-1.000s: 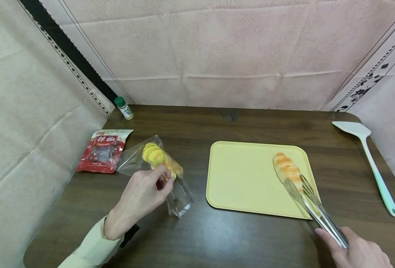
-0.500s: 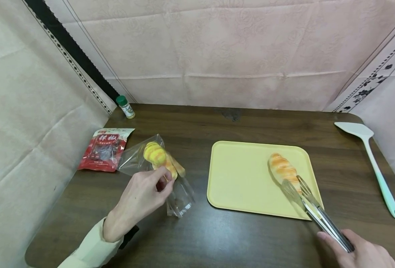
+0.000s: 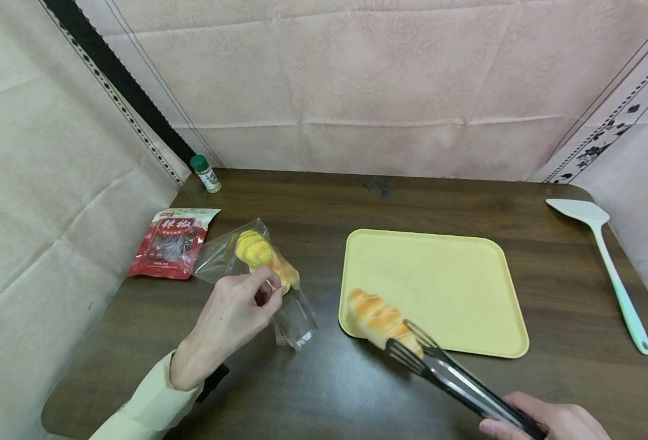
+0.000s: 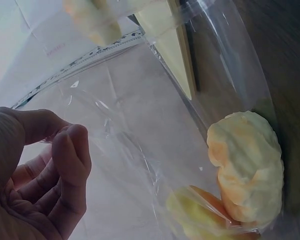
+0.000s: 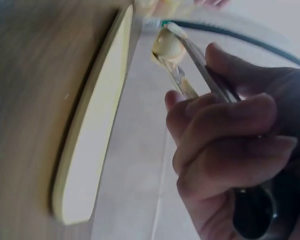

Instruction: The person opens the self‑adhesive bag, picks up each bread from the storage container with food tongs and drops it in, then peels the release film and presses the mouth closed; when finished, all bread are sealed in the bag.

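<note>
My left hand [image 3: 236, 318] pinches the upper side of a clear plastic bag [image 3: 297, 321]. Yellow-and-orange bread pieces [image 3: 253, 249] lie inside it; in the left wrist view a pale, lumpy bread [image 4: 247, 170] shows through the film. My right hand [image 3: 557, 418] grips metal tongs [image 3: 461, 382], whose forked tips clasp one end of a striped golden bread roll [image 3: 381, 318]. The roll hangs over the front left corner of a yellow tray [image 3: 444, 281], apart from the bag. In the right wrist view, the roll [image 5: 168, 46] sits between the tong tips, end-on.
A red-and-white food packet [image 3: 172, 244] lies left of the bag. Behind it, a small green-capped bottle [image 3: 205, 174] stands at the back left corner. A white spatula with a mint handle [image 3: 620, 287] lies right of the tray. Cloth walls [image 3: 378, 73] enclose the wooden table.
The tongs have lifted the bread roll off the tray's right side and carried it leftward, to the tray's front left corner. My left hand has stayed at the bag.
</note>
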{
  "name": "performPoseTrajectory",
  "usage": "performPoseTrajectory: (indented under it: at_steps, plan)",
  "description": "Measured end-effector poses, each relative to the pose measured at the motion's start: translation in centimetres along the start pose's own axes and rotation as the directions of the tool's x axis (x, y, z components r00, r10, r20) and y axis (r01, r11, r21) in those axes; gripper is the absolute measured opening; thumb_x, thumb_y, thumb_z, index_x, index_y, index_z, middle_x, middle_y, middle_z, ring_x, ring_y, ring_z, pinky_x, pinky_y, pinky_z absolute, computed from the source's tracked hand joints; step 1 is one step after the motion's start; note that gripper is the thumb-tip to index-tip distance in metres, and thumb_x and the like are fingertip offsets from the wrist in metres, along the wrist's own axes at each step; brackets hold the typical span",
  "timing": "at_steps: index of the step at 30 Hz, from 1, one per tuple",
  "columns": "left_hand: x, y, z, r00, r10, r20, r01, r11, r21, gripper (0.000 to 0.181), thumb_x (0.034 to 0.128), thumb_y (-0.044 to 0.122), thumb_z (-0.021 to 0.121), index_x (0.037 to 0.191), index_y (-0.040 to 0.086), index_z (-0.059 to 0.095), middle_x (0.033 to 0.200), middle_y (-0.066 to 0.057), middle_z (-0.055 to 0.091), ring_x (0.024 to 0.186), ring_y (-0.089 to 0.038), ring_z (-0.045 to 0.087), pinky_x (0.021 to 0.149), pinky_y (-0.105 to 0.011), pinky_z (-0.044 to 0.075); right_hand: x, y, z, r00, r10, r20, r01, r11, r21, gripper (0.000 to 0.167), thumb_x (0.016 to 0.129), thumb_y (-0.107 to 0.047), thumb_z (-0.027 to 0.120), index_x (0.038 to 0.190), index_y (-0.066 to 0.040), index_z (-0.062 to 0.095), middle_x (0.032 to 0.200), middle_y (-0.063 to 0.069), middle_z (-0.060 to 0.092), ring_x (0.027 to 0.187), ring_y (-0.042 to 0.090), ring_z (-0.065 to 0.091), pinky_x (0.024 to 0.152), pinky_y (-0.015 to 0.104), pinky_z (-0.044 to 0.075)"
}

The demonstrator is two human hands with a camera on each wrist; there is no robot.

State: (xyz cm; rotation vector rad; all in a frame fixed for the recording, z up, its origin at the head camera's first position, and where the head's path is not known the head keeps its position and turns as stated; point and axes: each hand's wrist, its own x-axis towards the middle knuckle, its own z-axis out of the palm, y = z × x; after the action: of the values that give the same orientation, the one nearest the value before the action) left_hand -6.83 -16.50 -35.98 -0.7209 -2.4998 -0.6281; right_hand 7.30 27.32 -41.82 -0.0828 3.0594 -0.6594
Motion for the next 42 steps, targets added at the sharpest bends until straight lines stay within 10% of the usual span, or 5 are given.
performPoseTrajectory:
  at_steps: [4,11,26,36,42]
  plan:
    - [0.0,0.1,0.0,1.000,-0.009,0.006,0.009,1.000,0.018,0.023,0.0812,-0.003,0.087,0.087,0.011,0.069,0.063,0.007,0.064,0.057,0.003,0.050,0.054,-0.015,0.043,0.7,-0.5,0.1,0.979,-0.200,0.043,0.197,0.978,0.070,0.031,0.085,-0.039,0.092,0.084,-0.041,0.061,0.061,-0.034,0.034,0.056,-0.016,0.032,0.049,0.015,0.025]
    - [-0.1,0.4,-0.1,1.000,-0.023,0.020,0.022,0.999,0.028,0.022,0.0818,-0.003,0.087,0.087,0.010,0.070,0.064,0.007,0.063,0.058,0.003,0.049,0.054,-0.016,0.044,3.4,-2.7,0.4,0.881,-0.440,0.171,0.400,0.888,0.227,0.028,0.096,-0.038,0.082,0.087,-0.033,0.057,0.069,-0.033,0.035,0.058,-0.019,0.036,0.051,0.011,0.029]
    - [0.4,0.3,1.7,0.999,-0.044,0.013,0.045,0.994,-0.102,0.024,0.0820,-0.007,0.083,0.081,0.011,0.067,0.065,0.005,0.067,0.059,0.003,0.054,0.056,-0.014,0.047,9.8,-11.3,0.2,0.976,-0.217,0.005,0.217,0.976,0.015,0.042,0.094,-0.050,0.081,0.076,-0.027,0.052,0.058,-0.012,0.037,0.054,0.006,0.037,0.050,0.026,0.029]
    - [1.2,0.8,2.8,0.977,-0.215,-0.003,0.213,0.970,-0.114,0.016,0.0877,0.000,0.080,0.082,0.008,0.068,0.068,-0.001,0.071,0.058,-0.004,0.060,0.056,-0.020,0.052,11.2,-11.3,-0.2,0.957,-0.289,0.040,0.290,0.956,-0.040,0.046,0.092,-0.050,0.083,0.074,-0.025,0.049,0.058,-0.012,0.035,0.053,0.006,0.035,0.051,0.026,0.029]
    - [1.2,1.1,2.8,0.987,-0.162,-0.012,0.161,0.983,-0.086,0.017,0.0891,0.001,0.081,0.082,0.008,0.067,0.068,-0.001,0.071,0.057,-0.005,0.060,0.056,-0.020,0.053,11.9,-10.6,0.0,0.916,-0.402,-0.013,0.400,0.914,-0.060,0.044,0.091,-0.049,0.085,0.076,-0.026,0.050,0.061,-0.016,0.032,0.053,0.001,0.030,0.050,0.023,0.027]
